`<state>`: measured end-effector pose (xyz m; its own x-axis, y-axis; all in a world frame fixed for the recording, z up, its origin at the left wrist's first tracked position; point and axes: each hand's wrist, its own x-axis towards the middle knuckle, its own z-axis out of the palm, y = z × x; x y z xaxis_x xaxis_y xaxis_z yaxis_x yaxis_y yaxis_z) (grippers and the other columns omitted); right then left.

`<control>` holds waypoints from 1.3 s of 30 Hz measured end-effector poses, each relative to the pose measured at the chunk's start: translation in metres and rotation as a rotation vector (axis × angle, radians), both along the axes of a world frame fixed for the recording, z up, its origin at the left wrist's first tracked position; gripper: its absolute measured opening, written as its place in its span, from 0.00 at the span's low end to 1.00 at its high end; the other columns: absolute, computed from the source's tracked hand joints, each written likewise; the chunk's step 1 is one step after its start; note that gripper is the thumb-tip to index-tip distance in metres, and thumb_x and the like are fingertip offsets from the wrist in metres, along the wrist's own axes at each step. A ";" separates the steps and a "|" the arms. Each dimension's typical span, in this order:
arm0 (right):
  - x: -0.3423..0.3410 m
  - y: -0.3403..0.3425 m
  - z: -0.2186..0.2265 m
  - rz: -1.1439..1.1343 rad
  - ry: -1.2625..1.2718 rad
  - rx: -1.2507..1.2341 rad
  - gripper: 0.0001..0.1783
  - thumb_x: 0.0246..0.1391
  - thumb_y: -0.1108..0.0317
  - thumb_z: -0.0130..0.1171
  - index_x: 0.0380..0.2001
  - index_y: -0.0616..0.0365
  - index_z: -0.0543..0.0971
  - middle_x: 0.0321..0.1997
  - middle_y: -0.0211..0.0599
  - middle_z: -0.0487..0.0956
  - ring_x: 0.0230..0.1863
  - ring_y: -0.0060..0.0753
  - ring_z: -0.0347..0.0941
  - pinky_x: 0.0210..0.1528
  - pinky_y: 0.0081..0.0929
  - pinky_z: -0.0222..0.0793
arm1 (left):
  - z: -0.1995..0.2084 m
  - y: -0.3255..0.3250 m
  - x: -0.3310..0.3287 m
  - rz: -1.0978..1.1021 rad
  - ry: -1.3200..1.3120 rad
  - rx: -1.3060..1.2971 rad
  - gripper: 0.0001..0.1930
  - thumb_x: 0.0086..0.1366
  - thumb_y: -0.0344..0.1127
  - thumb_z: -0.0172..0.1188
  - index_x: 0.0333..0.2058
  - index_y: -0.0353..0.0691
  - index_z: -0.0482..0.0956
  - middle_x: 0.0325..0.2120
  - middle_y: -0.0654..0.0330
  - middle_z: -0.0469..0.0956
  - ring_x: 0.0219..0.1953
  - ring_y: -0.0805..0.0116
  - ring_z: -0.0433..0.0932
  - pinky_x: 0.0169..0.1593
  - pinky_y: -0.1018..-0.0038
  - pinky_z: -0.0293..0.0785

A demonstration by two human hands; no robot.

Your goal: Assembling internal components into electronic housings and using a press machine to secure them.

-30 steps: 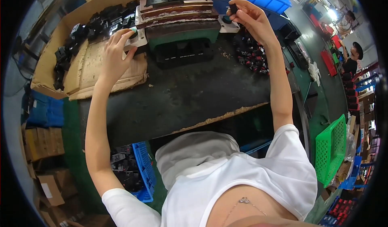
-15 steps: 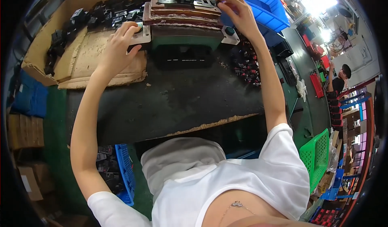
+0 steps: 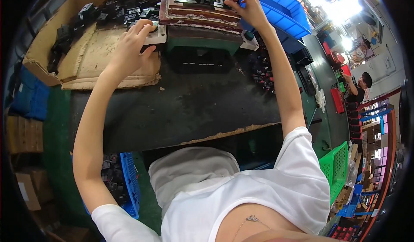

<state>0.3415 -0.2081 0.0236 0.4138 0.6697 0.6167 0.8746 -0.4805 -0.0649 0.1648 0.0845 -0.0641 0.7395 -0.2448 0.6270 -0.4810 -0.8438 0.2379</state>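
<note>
White writing [image 3: 199, 64] marks a panel [image 3: 198, 56]; my counter edge [image 3: 233, 132] is rough. Left fingers [image 3: 139, 28] spread; right fingers [image 3: 235, 3] pinch a dark bit [image 3: 226, 2].

Lamps [image 3: 343, 9]: upper right, blown out to white, haze around them.
Tabletop [image 3: 185, 110]: dark, dull, patchy sheen.
Below table: deep shadow, detail lost.
White shirt [image 3: 241, 184]: bright, folds readable, soft shading.
Cartons [image 3: 32, 192], lower left: dim.
Rack post [image 3: 391, 143]: bowed by fisheye.
Picture rim: black, corners cut off.
Far background, right: soft, fine detail unresolved.
</note>
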 end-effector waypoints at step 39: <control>-0.035 -0.074 -0.033 -0.120 0.136 -0.002 0.11 0.55 0.72 0.46 0.35 0.68 0.75 0.28 0.50 0.78 0.32 0.42 0.77 0.36 0.30 0.71 | 0.018 0.005 0.006 0.085 0.036 0.076 0.20 0.56 0.33 0.57 0.47 0.45 0.64 0.42 0.66 0.76 0.51 0.62 0.69 0.59 0.56 0.52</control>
